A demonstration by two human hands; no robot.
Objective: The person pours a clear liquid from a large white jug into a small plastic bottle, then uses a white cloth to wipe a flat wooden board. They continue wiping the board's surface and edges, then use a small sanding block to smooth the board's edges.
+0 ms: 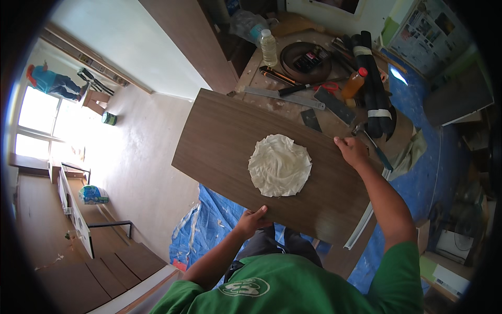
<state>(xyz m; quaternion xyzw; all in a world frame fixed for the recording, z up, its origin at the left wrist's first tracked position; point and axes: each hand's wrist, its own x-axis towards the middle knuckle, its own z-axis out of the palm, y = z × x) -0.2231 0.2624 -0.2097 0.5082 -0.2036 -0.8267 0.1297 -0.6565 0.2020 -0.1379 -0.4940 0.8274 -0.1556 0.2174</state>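
Observation:
A brown wood-grain panel [219, 137] lies before me, its far part over the edge of a cluttered worktable. On the panel rests a round, crumpled white cloth [280, 165]. My left hand [253, 221] grips the panel's near long edge, thumb on top and fingers hidden beneath. My right hand [351, 151] holds the opposite long edge, near the right end, also with its thumb on top. Close to that hand, a claw hammer [372, 145] lies on the table.
The worktable [257, 72] bears a steel ruler [284, 97], a utility knife [278, 75], bottles, and black rolls [370, 78]. Blue tarpaulin [211, 212] covers part of the floor. A metal strip [362, 225] runs by the panel's right end. Another person [55, 81] stands at far left.

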